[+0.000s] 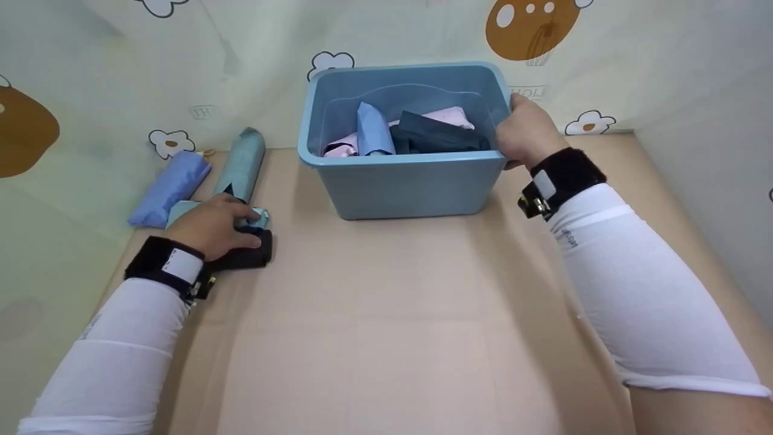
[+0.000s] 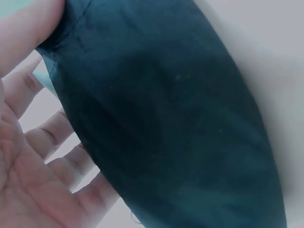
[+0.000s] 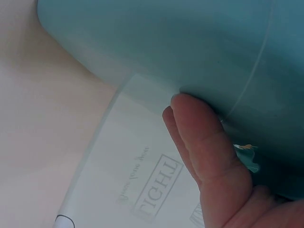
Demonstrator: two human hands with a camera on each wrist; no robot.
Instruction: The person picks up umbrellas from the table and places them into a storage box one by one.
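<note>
My left hand is over a group of cloth bundles at the left. Its thumb lies on a black or dark teal cloth bundle, perhaps a folded umbrella in its sleeve. In the left wrist view the thumb pinches the edge of this dark bundle, with curled fingers partly behind it. A light teal bundle is partly hidden under the hand. My right hand grips the right rim of a blue-grey plastic bin. Inside lie a blue bundle, a dark one and pink cloth.
A long teal bundle and a blue-violet bundle lie at the table's back left. The bin stands near the back edge of the beige table. Printed curtain-like walls enclose the back and sides.
</note>
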